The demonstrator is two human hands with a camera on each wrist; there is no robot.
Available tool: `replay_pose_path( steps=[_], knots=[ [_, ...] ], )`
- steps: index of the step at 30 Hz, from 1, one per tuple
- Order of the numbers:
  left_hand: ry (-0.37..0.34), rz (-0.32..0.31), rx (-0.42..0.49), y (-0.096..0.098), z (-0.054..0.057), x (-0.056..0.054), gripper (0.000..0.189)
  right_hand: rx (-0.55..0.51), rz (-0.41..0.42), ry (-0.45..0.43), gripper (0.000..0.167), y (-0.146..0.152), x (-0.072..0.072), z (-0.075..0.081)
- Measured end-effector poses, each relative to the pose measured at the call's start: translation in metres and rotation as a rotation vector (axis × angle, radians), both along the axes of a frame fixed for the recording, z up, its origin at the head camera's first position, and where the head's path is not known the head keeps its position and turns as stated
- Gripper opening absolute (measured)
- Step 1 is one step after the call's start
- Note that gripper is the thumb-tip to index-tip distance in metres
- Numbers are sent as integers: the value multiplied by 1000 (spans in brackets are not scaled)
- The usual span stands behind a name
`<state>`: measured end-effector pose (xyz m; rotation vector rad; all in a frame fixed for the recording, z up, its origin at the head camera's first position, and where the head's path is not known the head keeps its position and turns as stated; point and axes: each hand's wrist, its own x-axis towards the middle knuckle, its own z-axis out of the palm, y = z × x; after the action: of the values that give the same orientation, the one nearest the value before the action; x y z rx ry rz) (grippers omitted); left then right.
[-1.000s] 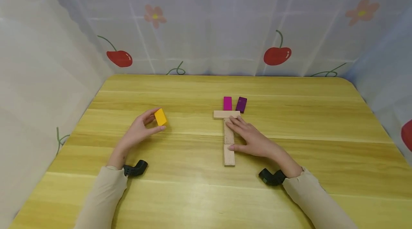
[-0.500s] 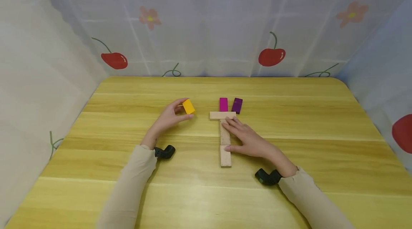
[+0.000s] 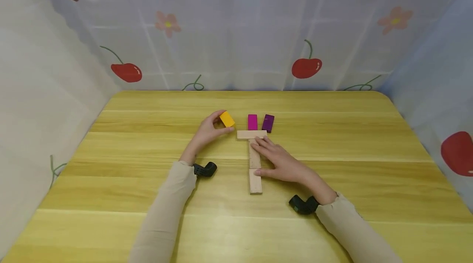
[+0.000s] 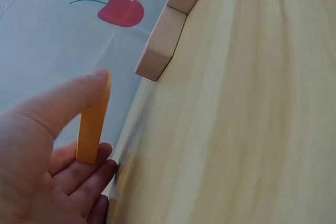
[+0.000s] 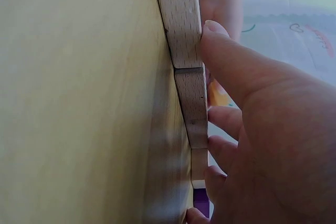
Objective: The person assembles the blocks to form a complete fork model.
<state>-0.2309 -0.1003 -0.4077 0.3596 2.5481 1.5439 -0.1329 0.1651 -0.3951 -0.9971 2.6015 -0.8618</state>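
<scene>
My left hand point(image 3: 207, 133) pinches a yellow wooden block point(image 3: 227, 119) between thumb and fingertips, just left of the crosspiece. In the left wrist view the yellow block point(image 4: 93, 127) stands on edge between thumb and fingers. Two plain wooden blocks point(image 3: 254, 154) lie end to end in a column, and a third plain block point(image 3: 244, 134) crosses their far end like a T. Fingers spread, my right hand point(image 3: 282, 163) rests on the column, thumb on the near block point(image 3: 256, 185), fingertips near the crosspiece. A magenta block point(image 3: 252, 122) and a purple block point(image 3: 268, 123) lie just beyond the crosspiece.
All of this lies on a wood-grain table point(image 3: 111, 172). A pale curtain point(image 3: 229, 28) printed with cherries and flowers hangs along its far edge. Black wrist devices show at the left wrist point(image 3: 206, 169) and the right wrist point(image 3: 304, 204).
My left hand has carried the yellow block to the right and away from me, up close to the crosspiece. My right hand stays on the plain blocks. The head view has shifted slightly.
</scene>
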Motion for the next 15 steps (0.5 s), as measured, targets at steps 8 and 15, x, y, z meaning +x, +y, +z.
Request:
replay_pose_path(
  steps=[8,15],
  knots=[
    [49,34,-71,5,-6,-2,72,6,-8,3,77,0,0,0],
    [112,-20,-138,7,-10,-7,67,2,-7,0,77,-1,0,0]
  ],
)
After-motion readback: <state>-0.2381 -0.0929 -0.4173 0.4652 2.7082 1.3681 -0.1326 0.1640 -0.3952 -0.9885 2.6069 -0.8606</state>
